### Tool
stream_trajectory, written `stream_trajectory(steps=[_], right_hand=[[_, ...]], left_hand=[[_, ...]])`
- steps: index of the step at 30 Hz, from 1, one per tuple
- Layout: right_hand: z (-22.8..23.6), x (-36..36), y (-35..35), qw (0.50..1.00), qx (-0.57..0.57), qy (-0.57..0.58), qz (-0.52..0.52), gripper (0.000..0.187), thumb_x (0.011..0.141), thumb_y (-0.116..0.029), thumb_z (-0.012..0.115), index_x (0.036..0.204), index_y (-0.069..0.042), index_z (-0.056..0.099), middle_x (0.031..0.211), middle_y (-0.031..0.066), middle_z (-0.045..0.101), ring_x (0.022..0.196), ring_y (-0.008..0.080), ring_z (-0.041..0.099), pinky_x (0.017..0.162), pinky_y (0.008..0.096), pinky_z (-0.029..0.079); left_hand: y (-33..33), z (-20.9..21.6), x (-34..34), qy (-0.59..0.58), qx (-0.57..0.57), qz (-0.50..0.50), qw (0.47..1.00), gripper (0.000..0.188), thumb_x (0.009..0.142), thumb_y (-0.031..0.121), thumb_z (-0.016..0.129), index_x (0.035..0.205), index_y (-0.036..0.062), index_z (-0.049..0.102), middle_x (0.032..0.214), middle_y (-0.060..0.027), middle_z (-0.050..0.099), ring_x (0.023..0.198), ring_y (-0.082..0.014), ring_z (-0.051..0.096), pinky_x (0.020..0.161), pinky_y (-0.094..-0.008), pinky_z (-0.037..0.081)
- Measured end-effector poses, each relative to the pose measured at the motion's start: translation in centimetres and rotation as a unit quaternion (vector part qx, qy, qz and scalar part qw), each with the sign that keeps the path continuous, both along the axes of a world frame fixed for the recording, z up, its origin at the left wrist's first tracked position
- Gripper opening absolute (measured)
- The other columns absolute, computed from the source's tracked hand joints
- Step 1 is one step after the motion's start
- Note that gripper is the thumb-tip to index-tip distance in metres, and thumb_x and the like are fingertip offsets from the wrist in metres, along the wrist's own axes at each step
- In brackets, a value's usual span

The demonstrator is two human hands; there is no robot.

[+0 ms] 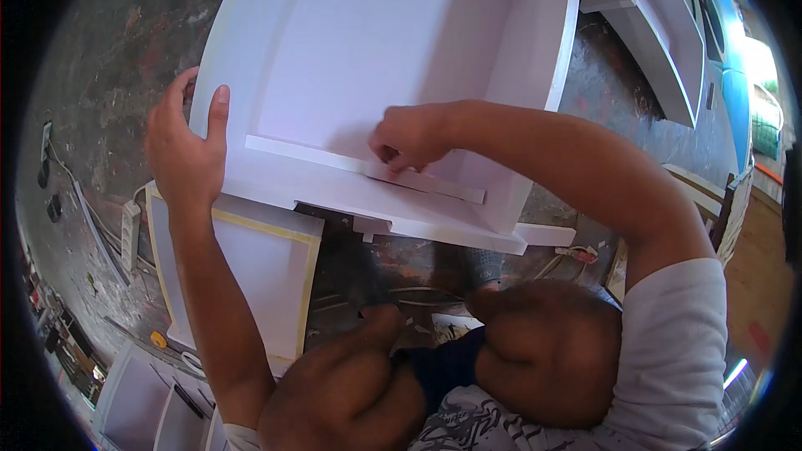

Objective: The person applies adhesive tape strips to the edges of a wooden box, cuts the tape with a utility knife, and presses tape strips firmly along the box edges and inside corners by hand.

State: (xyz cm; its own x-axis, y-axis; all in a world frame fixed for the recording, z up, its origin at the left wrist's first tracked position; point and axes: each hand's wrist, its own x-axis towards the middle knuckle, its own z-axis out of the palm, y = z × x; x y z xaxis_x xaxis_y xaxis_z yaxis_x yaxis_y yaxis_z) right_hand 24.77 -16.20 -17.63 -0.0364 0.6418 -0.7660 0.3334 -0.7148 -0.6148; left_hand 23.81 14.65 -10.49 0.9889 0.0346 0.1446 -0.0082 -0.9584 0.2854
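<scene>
In the head view, a white open-fronted cabinet box point(376, 58) is seen lying on a stained concrete floor point(109, 58), its open side turned up toward the camera. The left hand point(185, 150) is clamped on the box's near left corner, thumb laid over the inside face and fingers wrapped round the outer wall. The right hand point(407, 138) is closed, fingertips pinched down on a thin white strip point(359, 167) that lies inside the box along its near wall. The strip's long axis runs from left to right, dipping slightly toward the right, and it is pressed near its middle, so that the right hand is on it while the left hand is held well apart at the corner, just beyond the strip's left end. To the right of the pressing fingers the strip continues nearly to the box's right wall; little free room is left there. A second white panel with yellowish edges point(251, 276) lies below the box's near left corner, beside the left forearm. Another white cabinet piece point(660, 25) lies beyond the box's far right corner.
</scene>
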Motion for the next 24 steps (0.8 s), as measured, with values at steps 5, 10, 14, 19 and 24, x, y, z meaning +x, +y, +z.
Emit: stream_trajectory(steps=[5, 10, 14, 19, 24], right_hand=[[-0.6, -1.1, -1.1, 0.992, -0.066, 0.004, 0.106, 0.030, 0.093, -0.029, 0.084, 0.083, -0.002, 0.077, 0.079, 0.0101, 0.078, 0.078, 0.0243, 0.077, 0.073, 0.0424, 0.061], [-0.3, -1.2, -1.9, 0.998, -0.030, -0.006, 0.052, 0.028, 0.090, -0.026, 0.087, 0.079, -0.002, 0.079, 0.075, 0.0094, 0.078, 0.074, 0.0239, 0.076, 0.070, 0.0403, 0.060], [0.0, -0.7, -1.7, 0.995, -0.001, 0.013, -0.094, 0.025, 0.086, -0.023, 0.090, 0.081, -0.002, 0.079, 0.075, 0.0100, 0.077, 0.071, 0.0217, 0.074, 0.065, 0.0382, 0.057], [-0.5, 0.3, 1.4, 0.981, 0.070, -0.020, -0.179, 0.024, 0.084, -0.022, 0.092, 0.080, -0.002, 0.080, 0.074, 0.0111, 0.077, 0.069, 0.0213, 0.072, 0.064, 0.0372, 0.056], [-2.7, -0.3, 4.7, 0.942, 0.191, -0.079, -0.266, 0.030, 0.081, -0.026, 0.094, 0.081, 0.001, 0.080, 0.075, 0.0140, 0.076, 0.068, 0.0247, 0.071, 0.065, 0.0386, 0.056]], left_hand=[[0.6, 0.4, -0.1, 0.018, -0.012, 0.017, 1.000, 0.052, 0.102, 0.050, 0.070, 0.137, 0.0114, 0.070, 0.125, -0.0135, 0.073, 0.123, -0.0335, 0.066, 0.109, -0.0494, 0.047], [0.2, 0.4, -0.5, 0.005, 0.021, 0.003, 1.000, 0.056, 0.101, 0.054, 0.071, 0.137, 0.0113, 0.069, 0.127, -0.0135, 0.074, 0.124, -0.0341, 0.065, 0.109, -0.0494, 0.046], [0.0, 0.5, -0.2, 0.011, 0.000, 0.003, 1.000, 0.060, 0.099, 0.057, 0.073, 0.135, 0.0098, 0.069, 0.127, -0.0122, 0.074, 0.124, -0.0342, 0.065, 0.108, -0.0496, 0.046], [0.0, 0.7, -0.4, -0.005, 0.015, -0.008, 1.000, 0.059, 0.098, 0.054, 0.074, 0.135, 0.0086, 0.070, 0.124, -0.0158, 0.075, 0.120, -0.0362, 0.068, 0.104, -0.0488, 0.050], [0.3, 1.1, -0.6, -0.008, 0.010, 0.002, 1.000, 0.059, 0.094, 0.054, 0.079, 0.130, 0.0073, 0.071, 0.121, -0.0138, 0.076, 0.117, -0.0361, 0.068, 0.101, -0.0491, 0.051]])
